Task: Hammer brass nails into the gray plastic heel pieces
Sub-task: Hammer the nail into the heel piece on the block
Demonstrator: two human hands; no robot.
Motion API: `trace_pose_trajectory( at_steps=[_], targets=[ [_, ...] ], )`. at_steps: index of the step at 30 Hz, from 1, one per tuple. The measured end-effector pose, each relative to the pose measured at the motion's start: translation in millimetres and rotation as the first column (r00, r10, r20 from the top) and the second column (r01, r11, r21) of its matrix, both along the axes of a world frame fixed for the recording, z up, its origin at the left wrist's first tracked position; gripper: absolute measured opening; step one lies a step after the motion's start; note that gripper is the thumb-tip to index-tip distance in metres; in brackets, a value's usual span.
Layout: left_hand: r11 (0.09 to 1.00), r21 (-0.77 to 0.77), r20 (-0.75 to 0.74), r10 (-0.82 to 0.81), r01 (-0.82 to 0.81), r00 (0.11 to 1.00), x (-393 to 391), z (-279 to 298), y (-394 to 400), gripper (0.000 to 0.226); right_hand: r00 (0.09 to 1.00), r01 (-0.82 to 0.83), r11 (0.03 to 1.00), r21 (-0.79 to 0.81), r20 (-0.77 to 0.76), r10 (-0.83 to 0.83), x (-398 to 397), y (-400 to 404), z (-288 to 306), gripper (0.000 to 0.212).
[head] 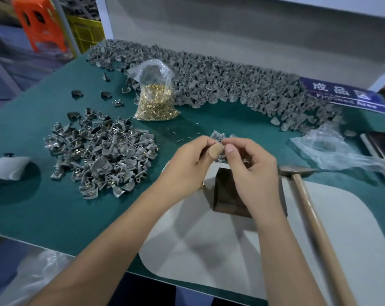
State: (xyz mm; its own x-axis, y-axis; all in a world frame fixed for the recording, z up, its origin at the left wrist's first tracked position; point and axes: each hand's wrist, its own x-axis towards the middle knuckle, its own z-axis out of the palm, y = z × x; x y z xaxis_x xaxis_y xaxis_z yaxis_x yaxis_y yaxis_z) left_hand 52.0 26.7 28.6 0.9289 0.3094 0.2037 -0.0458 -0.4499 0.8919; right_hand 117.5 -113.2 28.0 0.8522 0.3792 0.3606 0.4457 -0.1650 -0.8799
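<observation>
1. Gray plastic heel pieces (209, 80) lie heaped in a long band along the far side of the green mat.
2. A smaller pile (103, 160), several showing brass heads, sits at left.
3. The bag of brass nails (156, 100) (clear plastic, top open) stands between both piles.
4. The hammer (308, 195) lies flat at right, wooden handle pointing toward the viewer.

A gray heel piece (219, 138) is pinched between the left hand (193, 161) and right hand (251, 166) above the dark block (228, 195); the hammer (306, 195) is laid right of the block.
</observation>
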Motion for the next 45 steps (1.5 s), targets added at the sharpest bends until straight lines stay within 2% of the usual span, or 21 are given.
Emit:
trace_pose_trajectory(
  at_steps=[3, 7, 9, 11, 13, 15, 16, 18, 21, 23, 26, 33, 37, 39, 42, 45],
  targets=[
    [0.994, -0.085, 0.016, -0.069, 0.07, 0.998, 21, 4, -3, 0.024, 0.997, 0.032, 0.995, 0.095, -0.066, -0.026, 3, -3, 0, 0.018],
    [0.975, -0.157, 0.027, -0.156, 0.158, 0.987, 40, 12, 0, 0.03, 0.992, 0.123, 0.979, 0.162, -0.025, -0.12, 10, -7, 1, 0.013],
    [0.988, -0.062, 0.032, -0.139, 0.14, 0.99, 50, 12, 8, 0.03, 0.988, 0.152, 0.978, 0.144, -0.016, -0.151, 18, -11, 5, 0.012],
    [0.995, 0.095, 0.006, -0.044, 0.043, 0.999, 65, 7, 21, 0.026, 0.979, 0.203, 0.974, 0.104, -0.021, -0.201, 30, -13, 9, 0.016],
    [0.95, 0.304, -0.066, 0.097, -0.073, 0.993, 76, -3, 34, 0.022, 0.972, 0.231, 0.972, 0.038, -0.048, -0.229, 44, -12, 11, 0.018],
    [0.905, 0.414, -0.12, 0.165, -0.102, 0.979, 81, -13, 42, 0.011, 0.975, 0.21, 0.976, -0.061, -0.064, -0.214, 55, -8, 12, 0.018],
    [0.892, 0.445, -0.132, 0.156, -0.082, 0.979, 81, -18, 44, 0.013, 0.978, 0.193, 0.975, -0.114, -0.064, -0.201, 59, -6, 12, 0.017],
    [0.866, 0.5, -0.162, 0.067, 0.024, 0.985, 82, -26, 47, 0.031, 0.982, 0.17, 0.964, -0.207, -0.047, -0.183, 63, -3, 8, 0.014],
    [0.788, 0.584, -0.258, -0.047, 0.195, 0.965, 81, -29, 43, 0.048, 0.986, 0.154, 0.959, -0.237, -0.027, -0.165, 62, -3, 1, 0.01],
    [0.761, 0.61, -0.274, -0.06, 0.222, 0.96, 81, -30, 41, 0.05, 0.986, 0.156, 0.967, -0.201, -0.019, -0.163, 61, -4, -1, 0.008],
    [0.758, 0.626, -0.201, -0.069, 0.183, 0.977, 81, -29, 38, 0.047, 0.985, 0.164, 0.974, -0.157, -0.02, -0.169, 61, -6, -1, 0.008],
    [0.799, 0.598, -0.04, -0.052, 0.066, 0.998, 72, -29, 31, 0.028, 0.989, 0.14, 0.98, -0.144, -0.034, -0.146, 60, -6, -2, 0.009],
    [0.879, 0.476, 0.025, -0.053, 0.034, 0.998, 67, -27, 25, 0.022, 0.988, 0.144, 0.982, -0.121, -0.046, -0.15, 62, -7, -2, 0.011],
    [0.921, 0.389, 0.064, -0.045, 0.016, 0.997, 66, -25, 20, 0.018, 0.988, 0.141, 0.985, -0.102, -0.049, -0.147, 62, -7, -2, 0.013],
    [0.992, 0.122, 0.135, -0.032, 0.016, 0.99, 64, -21, 10, 0.012, 0.99, 0.133, 0.988, -0.073, -0.042, -0.137, 61, -8, -2, 0.012],
    [0.998, -0.036, 0.161, -0.054, 0.06, 0.985, 63, -18, 5, 0.017, 0.991, 0.112, 0.993, -0.032, -0.072, -0.114, 60, -8, -1, 0.012]
  ],
)
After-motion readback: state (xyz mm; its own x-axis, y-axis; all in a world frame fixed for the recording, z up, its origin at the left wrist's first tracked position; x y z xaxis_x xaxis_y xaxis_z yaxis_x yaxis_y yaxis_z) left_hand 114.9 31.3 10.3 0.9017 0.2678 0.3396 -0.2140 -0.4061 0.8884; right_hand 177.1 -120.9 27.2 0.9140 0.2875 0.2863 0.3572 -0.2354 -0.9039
